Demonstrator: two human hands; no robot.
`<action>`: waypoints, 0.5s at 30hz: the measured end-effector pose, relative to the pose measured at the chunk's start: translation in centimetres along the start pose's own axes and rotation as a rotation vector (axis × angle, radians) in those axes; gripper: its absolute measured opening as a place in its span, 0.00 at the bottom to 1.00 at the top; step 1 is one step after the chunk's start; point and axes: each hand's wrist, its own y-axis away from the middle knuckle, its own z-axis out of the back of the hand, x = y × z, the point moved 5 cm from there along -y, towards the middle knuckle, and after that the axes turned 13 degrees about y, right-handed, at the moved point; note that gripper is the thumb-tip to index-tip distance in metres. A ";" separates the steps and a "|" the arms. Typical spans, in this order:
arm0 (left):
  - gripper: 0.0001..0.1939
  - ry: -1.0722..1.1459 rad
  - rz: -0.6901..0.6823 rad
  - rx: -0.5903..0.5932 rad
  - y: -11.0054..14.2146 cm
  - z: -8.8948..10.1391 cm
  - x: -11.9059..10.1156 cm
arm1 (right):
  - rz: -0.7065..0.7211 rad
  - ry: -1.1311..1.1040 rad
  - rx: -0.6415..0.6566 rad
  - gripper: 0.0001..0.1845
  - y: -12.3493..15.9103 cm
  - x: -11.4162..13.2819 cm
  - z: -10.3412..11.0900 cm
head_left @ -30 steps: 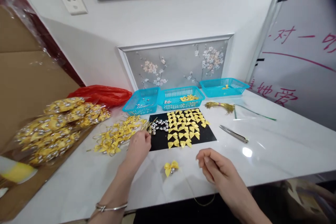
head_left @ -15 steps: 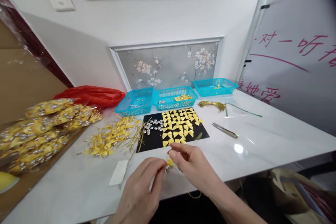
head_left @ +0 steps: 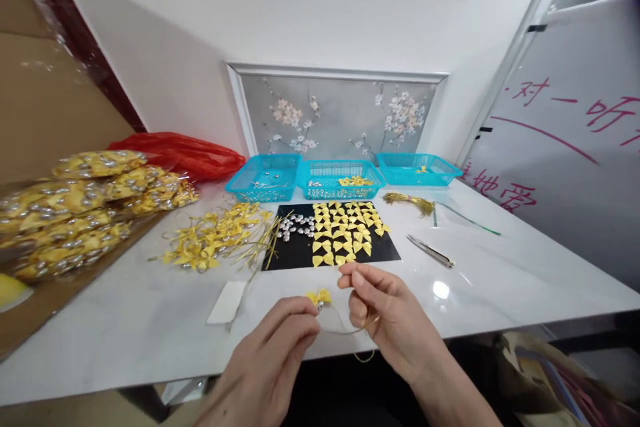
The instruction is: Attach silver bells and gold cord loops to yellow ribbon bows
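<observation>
My left hand (head_left: 273, 350) is closed in a pinch on a small yellow ribbon bow (head_left: 323, 295) with a shiny silver bead (head_left: 321, 305) under it. A thin gold cord (head_left: 345, 332) runs from the bow across to my right hand (head_left: 393, 310). The fingers of that hand are curled around the cord, thumb and forefinger pressed together; a loop hangs below, over the table's front edge. Just beyond my hands, a black mat (head_left: 285, 255) carries rows of yellow bows (head_left: 343, 237) and a cluster of silver beads (head_left: 296, 227).
Finished-looking bows with cords (head_left: 215, 237) are piled at left, beside bagged bundles (head_left: 95, 207) and a red plastic bag (head_left: 185, 155). Blue baskets (head_left: 265, 197) line the wall. Tweezers (head_left: 431, 251) and a gold cord bundle (head_left: 410, 202) lie right; a white card (head_left: 227, 302) lies near my left hand.
My right hand has drawn away from the bow to the right, and the cord now spans between my hands. The bow shows more fully. The camera view has shifted.
</observation>
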 end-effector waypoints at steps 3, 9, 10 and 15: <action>0.11 -0.039 0.038 -0.089 0.3 0.6 0.6 | 0.064 0.158 -0.119 0.20 0.8 -0.5 1.1; 0.09 -0.103 0.048 -0.102 1.3 1.2 0.7 | 0.003 0.388 0.021 0.23 2.3 -1.1 1.0; 0.09 -0.118 0.036 -0.084 1.5 1.2 0.6 | -0.002 0.378 0.067 0.23 2.4 -1.1 0.5; 0.20 -0.165 -0.065 0.006 2.1 0.9 -0.5 | -0.007 0.256 0.025 0.25 1.5 -0.7 -1.0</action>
